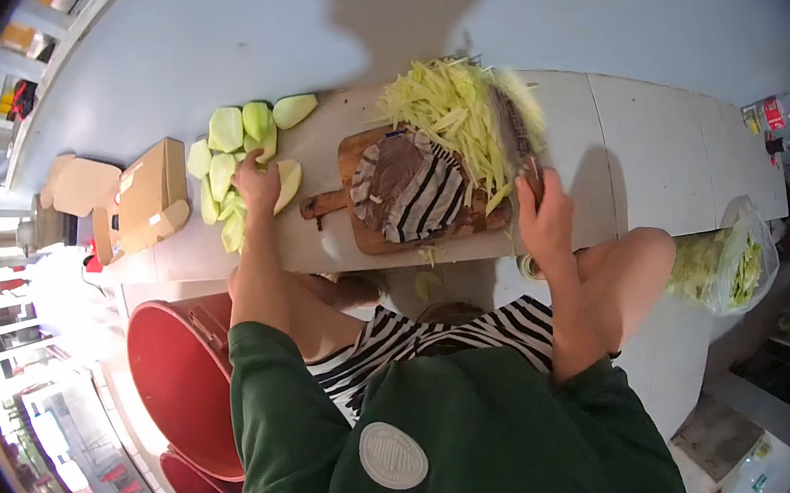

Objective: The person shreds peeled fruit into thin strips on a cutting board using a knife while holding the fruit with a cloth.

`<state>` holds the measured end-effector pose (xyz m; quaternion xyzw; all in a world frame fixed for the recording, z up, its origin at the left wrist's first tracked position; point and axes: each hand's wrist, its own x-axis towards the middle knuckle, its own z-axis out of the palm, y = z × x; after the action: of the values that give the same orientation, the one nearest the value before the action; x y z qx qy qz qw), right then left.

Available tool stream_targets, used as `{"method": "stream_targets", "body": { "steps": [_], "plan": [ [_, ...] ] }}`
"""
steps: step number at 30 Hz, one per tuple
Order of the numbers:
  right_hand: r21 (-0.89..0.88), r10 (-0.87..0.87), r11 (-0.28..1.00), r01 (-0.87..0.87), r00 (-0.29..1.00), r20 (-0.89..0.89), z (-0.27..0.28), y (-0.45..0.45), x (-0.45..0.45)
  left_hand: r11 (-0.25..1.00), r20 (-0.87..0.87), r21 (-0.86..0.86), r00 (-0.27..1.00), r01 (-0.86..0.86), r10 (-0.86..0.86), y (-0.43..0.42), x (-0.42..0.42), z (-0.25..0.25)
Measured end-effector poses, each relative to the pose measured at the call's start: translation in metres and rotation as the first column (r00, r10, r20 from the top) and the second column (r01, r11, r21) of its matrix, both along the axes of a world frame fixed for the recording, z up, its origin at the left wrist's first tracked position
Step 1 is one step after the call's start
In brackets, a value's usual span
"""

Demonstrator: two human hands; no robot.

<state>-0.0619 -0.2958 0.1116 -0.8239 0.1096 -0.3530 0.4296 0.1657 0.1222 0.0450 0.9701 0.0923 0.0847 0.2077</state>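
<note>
My left hand [256, 182] reaches into the group of peeled pale green pieces [222, 169] on the left of the counter, its fingers on or against one of them. In my right hand [547, 214] is the handle of a knife [509, 121], whose blade is blurred and lies along the right side of a heap of green shreds [443, 110]. A striped cloth [418, 190] rests on the wooden cutting board [365, 235], left of and below the shreds. What my left fingertips hold is partly hidden.
An open cardboard box [151, 196] stands at the left of the counter [652, 154]. Red bins [181, 378] are below it. A clear bag of shreds [733, 266] sits at the lower right, and a bottle [775, 114] lies at the far right. The wall runs behind.
</note>
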Motion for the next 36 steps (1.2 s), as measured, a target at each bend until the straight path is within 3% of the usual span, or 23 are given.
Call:
{"method": "stream_targets", "body": {
  "steps": [2,3,6,8,10,12,14,15,16,21,22,25,28,29,34,36],
  "plan": [
    [-0.109,0.003,0.993,-0.046,0.930,-0.367,-0.001,-0.002,0.009,1.000,0.020,0.001,1.000,-0.024,0.024,0.004,0.008,-0.001],
    [-0.159,-0.019,0.987,-0.021,0.968,-0.251,0.003,0.003,0.012,0.999,0.040,0.019,0.999,-0.027,0.026,0.004,0.013,0.000],
    [-0.087,0.019,0.995,-0.046,0.958,-0.286,0.014,0.007,0.010,0.999,-0.021,0.017,0.999,-0.048,0.048,0.004,0.008,-0.004],
    [-0.071,0.008,0.997,-0.036,0.935,-0.354,0.017,0.008,0.003,0.986,-0.140,0.015,0.976,-0.166,0.166,-0.001,0.019,-0.003],
    [0.124,0.005,0.992,0.024,0.974,-0.228,0.006,0.008,-0.007,0.984,-0.137,0.038,0.974,-0.175,0.179,0.001,0.025,-0.006],
    [0.138,0.018,0.990,0.022,0.961,-0.278,-0.002,0.012,-0.022,0.984,-0.177,0.012,0.968,-0.180,0.179,0.003,0.030,-0.006],
    [0.274,0.167,0.957,-0.096,0.955,-0.247,-0.004,0.024,-0.028,0.980,-0.191,0.010,0.962,-0.199,0.197,0.005,0.034,-0.003],
    [0.135,0.154,0.984,-0.120,0.947,-0.282,0.004,0.039,-0.026,0.984,-0.123,-0.009,0.977,-0.178,0.175,0.006,0.037,-0.006],
    [0.108,0.192,0.981,-0.162,0.894,-0.404,0.015,0.050,-0.023,0.988,-0.052,-0.026,0.987,-0.155,0.153,0.007,0.041,-0.007],
    [0.156,0.356,0.927,-0.340,0.673,-0.648,0.006,0.084,-0.017,0.996,0.029,0.075,0.998,-0.049,0.047,-0.003,0.058,-0.001],
    [0.150,0.346,0.931,-0.333,0.677,-0.650,0.002,0.088,-0.017,0.992,0.057,0.123,0.998,-0.040,0.033,-0.007,0.062,0.002],
    [0.118,0.299,0.929,-0.351,0.521,-0.800,-0.013,0.092,-0.018,0.996,0.046,0.080,0.998,-0.036,0.032,-0.012,0.080,0.000],
    [0.125,0.357,0.902,-0.413,0.552,-0.754,-0.017,0.087,-0.018,0.996,0.041,0.089,0.999,0.011,-0.014,-0.011,0.084,0.000],
    [0.118,0.346,0.906,-0.406,0.552,-0.758,-0.019,0.086,-0.018,0.992,0.138,0.116,0.989,0.043,-0.059,-0.005,0.089,-0.016],
    [0.147,0.356,0.913,-0.381,0.568,-0.742,-0.016,0.090,-0.017,0.995,0.265,-0.063,0.963,0.078,-0.059,0.006,0.080,-0.021],
    [0.154,0.366,0.908,-0.389,0.559,-0.745,-0.016,0.088,-0.017,0.966,0.214,-0.258,0.976,0.029,0.028,0.003,0.077,-0.010]
  ]
}}
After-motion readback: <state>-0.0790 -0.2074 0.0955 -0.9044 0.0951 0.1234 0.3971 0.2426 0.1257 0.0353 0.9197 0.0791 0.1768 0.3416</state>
